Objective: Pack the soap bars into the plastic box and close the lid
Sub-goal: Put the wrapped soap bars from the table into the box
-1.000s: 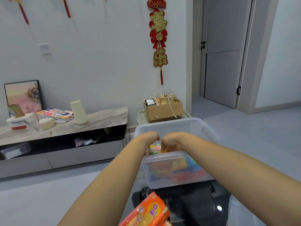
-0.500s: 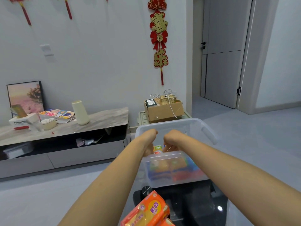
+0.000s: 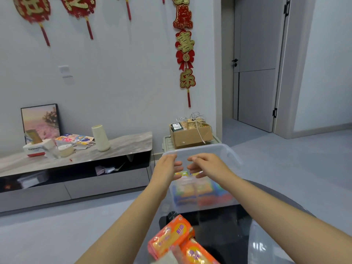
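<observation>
The clear plastic box stands at the far edge of the dark glass bench, lid off, with wrapped soap bars packed along its bottom — orange, blue and red wrappers show through the near wall. Both hands hover over its opening, fingers loosely spread and holding nothing: the left hand over the left side, the right hand just beside it, apart. Two orange soap packs lie at the bench's near edge (still unpacked).
</observation>
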`<state>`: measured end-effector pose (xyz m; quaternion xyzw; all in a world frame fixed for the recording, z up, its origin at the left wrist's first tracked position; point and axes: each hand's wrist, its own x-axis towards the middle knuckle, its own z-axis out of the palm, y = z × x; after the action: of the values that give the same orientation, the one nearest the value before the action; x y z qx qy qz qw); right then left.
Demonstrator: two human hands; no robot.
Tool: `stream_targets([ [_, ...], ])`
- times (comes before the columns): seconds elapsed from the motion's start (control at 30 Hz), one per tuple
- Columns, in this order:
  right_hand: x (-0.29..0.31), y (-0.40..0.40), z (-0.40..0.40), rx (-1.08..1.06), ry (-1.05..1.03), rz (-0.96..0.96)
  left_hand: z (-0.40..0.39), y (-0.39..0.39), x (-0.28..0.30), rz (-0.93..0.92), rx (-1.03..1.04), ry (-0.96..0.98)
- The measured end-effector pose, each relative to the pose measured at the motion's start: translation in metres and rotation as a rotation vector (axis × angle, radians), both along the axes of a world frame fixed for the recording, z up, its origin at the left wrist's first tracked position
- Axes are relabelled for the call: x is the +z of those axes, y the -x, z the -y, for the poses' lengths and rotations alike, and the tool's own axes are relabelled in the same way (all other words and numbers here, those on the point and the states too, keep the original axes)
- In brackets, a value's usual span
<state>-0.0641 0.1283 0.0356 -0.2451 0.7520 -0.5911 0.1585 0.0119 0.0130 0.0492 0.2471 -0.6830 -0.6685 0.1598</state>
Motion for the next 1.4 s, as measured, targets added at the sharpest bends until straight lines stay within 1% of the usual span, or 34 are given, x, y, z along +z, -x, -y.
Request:
stream_targets([
  [0.07,-0.004,-0.02,-0.013,0.002,-0.01,-0.063,-0.011,-0.023,-0.006,-0.014,-0.008,0.047],
  [0.13,-0.011,-0.037,-0.024,0.003,-0.025,-0.071,-0.02,-0.042,-0.016,-0.03,-0.012,0.061],
  [0.3,-0.041,-0.083,-0.049,0.003,-0.096,-0.039,-0.042,-0.083,-0.055,0.053,-0.003,0.084],
  [0.37,-0.054,-0.097,-0.057,0.004,-0.157,-0.04,-0.048,-0.096,-0.069,0.105,-0.013,0.146],
  [0.43,-0.071,-0.107,-0.063,-0.002,-0.274,-0.071,-0.052,-0.106,-0.082,0.153,-0.022,0.288],
  [0.5,-0.086,-0.116,-0.068,-0.013,-0.398,-0.084,-0.056,-0.116,-0.091,0.205,-0.041,0.493],
  [0.57,-0.099,-0.124,-0.072,-0.023,-0.503,-0.07,-0.055,-0.12,-0.1,0.321,-0.059,0.69],
  [0.63,-0.107,-0.129,-0.075,-0.006,-0.603,-0.034,-0.05,-0.12,-0.111,0.44,-0.057,0.783],
  [0.7,-0.113,-0.131,-0.075,0.014,-0.642,0.035,-0.043,-0.119,-0.121,0.503,-0.057,0.778],
  [0.8,-0.119,-0.132,-0.072,0.01,-0.672,0.083,-0.036,-0.116,-0.13,0.541,-0.069,0.779],
  [1.03,-0.121,-0.127,-0.061,-0.01,-0.557,0.216,-0.022,-0.091,-0.135,0.685,-0.116,0.788],
  [1.13,-0.127,-0.122,-0.065,-0.092,-0.49,0.235,-0.015,-0.084,-0.139,0.692,-0.095,0.758],
  [1.2,-0.13,-0.119,-0.067,-0.165,-0.462,0.236,-0.013,-0.081,-0.14,0.695,-0.079,0.763],
  [1.27,-0.131,-0.117,-0.068,-0.212,-0.483,0.211,-0.012,-0.078,-0.141,0.721,-0.07,0.777],
  [1.4,-0.132,-0.116,-0.068,-0.288,-0.519,0.085,-0.009,-0.072,-0.139,0.771,-0.044,0.766],
])
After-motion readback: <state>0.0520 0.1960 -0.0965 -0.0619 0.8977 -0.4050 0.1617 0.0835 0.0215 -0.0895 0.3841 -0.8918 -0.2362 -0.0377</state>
